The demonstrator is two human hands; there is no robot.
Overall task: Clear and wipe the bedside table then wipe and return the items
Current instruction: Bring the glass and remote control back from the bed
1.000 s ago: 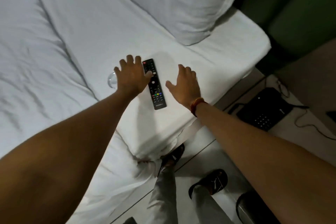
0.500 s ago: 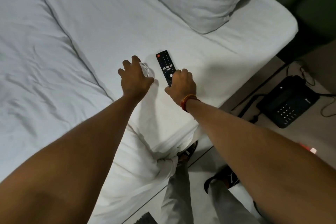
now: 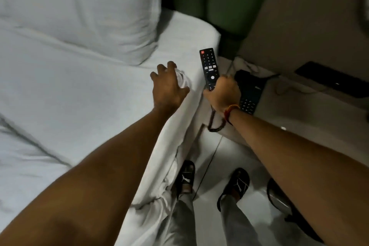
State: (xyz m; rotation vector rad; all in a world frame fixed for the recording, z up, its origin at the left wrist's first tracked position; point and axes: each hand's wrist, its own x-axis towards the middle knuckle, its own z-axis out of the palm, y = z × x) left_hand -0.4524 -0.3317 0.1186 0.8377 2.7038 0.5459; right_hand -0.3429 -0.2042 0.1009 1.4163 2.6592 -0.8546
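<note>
My right hand (image 3: 222,93) is shut on the lower end of a black TV remote (image 3: 208,67), held up over the gap between the bed and the bedside table (image 3: 311,118). My left hand (image 3: 168,87) is closed around a clear drinking glass (image 3: 182,80) near the right edge of the bed; only part of the glass shows past my fingers. A black desk telephone (image 3: 249,94) sits on the bedside table, partly hidden behind my right hand.
The white bed (image 3: 79,90) with a pillow (image 3: 79,6) fills the left. A dark flat device (image 3: 331,80) lies on the table's far side, with cables nearby. My feet in black sandals (image 3: 235,185) stand on the pale tiled floor.
My right hand has lifted the remote off the bed and carried it right toward the bedside table. My left hand has closed on the glass and moved it rightward. The view has swung right.
</note>
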